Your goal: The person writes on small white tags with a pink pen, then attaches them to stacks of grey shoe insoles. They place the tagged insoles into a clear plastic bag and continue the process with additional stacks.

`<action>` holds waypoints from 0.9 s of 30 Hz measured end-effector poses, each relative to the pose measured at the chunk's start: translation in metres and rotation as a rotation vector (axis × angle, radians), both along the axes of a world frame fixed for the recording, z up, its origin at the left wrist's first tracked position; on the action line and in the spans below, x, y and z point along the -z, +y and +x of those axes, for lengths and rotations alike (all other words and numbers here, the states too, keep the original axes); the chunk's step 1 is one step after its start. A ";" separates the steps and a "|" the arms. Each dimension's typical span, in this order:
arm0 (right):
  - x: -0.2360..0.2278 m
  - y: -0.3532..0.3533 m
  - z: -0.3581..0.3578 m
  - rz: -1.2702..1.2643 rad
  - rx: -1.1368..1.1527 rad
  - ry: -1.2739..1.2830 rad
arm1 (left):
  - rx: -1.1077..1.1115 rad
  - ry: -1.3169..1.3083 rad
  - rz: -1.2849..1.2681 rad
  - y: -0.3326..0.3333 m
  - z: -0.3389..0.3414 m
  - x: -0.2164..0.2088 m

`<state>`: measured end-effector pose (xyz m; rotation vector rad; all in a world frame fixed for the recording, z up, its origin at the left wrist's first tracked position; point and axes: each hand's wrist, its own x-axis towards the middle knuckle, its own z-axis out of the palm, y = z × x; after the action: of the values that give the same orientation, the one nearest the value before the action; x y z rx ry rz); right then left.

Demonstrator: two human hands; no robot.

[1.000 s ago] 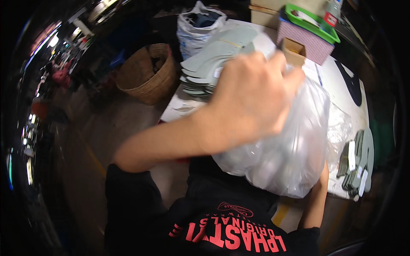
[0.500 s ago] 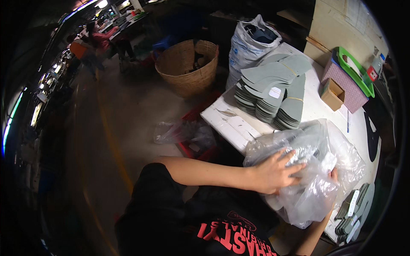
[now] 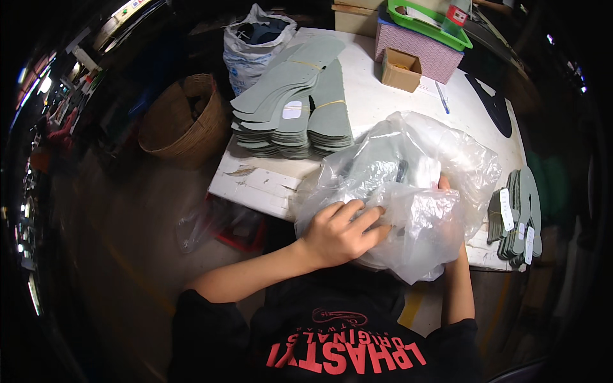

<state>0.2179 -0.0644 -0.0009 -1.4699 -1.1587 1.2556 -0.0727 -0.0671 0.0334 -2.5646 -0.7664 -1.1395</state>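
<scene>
A clear plastic bag lies bunched at the table's near edge, with grey-green cut pieces and a white slip showing through it. My left hand presses on the bag's near left side, its fingers curled into the plastic. On the other side, my right hand grips the bag; only a fingertip shows plainly, and folds of plastic cover the rest. Beyond the bag sit tall stacks of grey-green cut pieces, tied with yellow bands and bearing a white label.
On the white table are labelled grey-green bundles at right, a pen, a small cardboard box, a black piece and a green tray. A filled white sack, wicker basket and red crate stand left.
My view has swung to the right, so the table and bag now appear further left and higher. My left hand's fingers are more curled on the bag; both hands stay at it.
</scene>
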 end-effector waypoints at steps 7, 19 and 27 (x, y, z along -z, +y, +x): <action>0.056 0.016 0.055 0.326 -0.101 -0.368 | -0.087 -0.036 0.147 0.031 0.038 -0.017; -0.054 0.001 0.044 0.164 0.085 -0.377 | 0.322 0.340 -0.570 -0.016 -0.011 -0.068; -0.110 -0.042 0.035 0.251 -0.049 0.132 | 0.476 0.108 -0.683 0.029 -0.002 -0.105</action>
<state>0.2528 -0.1066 0.1092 -1.1631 -1.2207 1.1739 -0.0747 -0.0379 0.1385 -3.4917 -0.6069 -0.9478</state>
